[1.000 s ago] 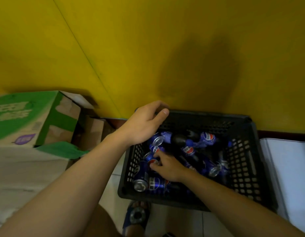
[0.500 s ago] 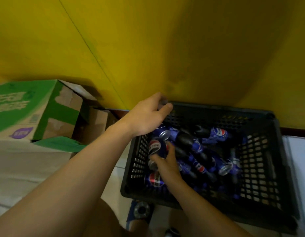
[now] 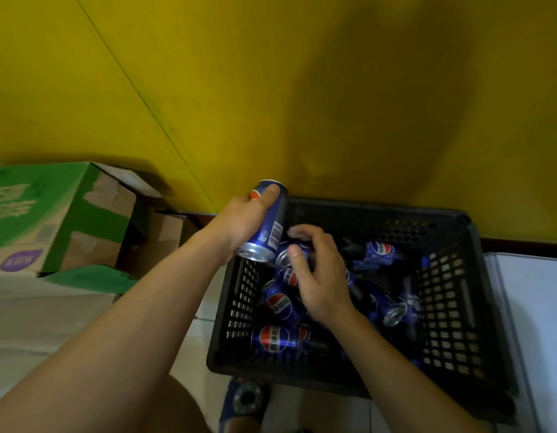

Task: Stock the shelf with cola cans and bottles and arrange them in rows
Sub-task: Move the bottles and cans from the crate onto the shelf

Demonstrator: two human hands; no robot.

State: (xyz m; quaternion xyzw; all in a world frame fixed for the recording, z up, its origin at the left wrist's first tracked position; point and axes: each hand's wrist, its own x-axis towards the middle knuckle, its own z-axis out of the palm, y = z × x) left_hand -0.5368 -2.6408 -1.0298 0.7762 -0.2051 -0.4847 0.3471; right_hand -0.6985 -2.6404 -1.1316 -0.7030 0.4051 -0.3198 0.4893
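Head view, left hand (image 3: 239, 223) gripping cola can (image 3: 274, 229), right hand (image 3: 321, 282) curled over cans (image 3: 280, 303)

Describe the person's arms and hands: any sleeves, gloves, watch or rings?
The left hand and the right hand are bare: no gloves, and no rings that show. The left forearm and the right forearm are bare too, with no sleeve, watch or wristband in view as far as the edge of the picture. No markings are visible on them.
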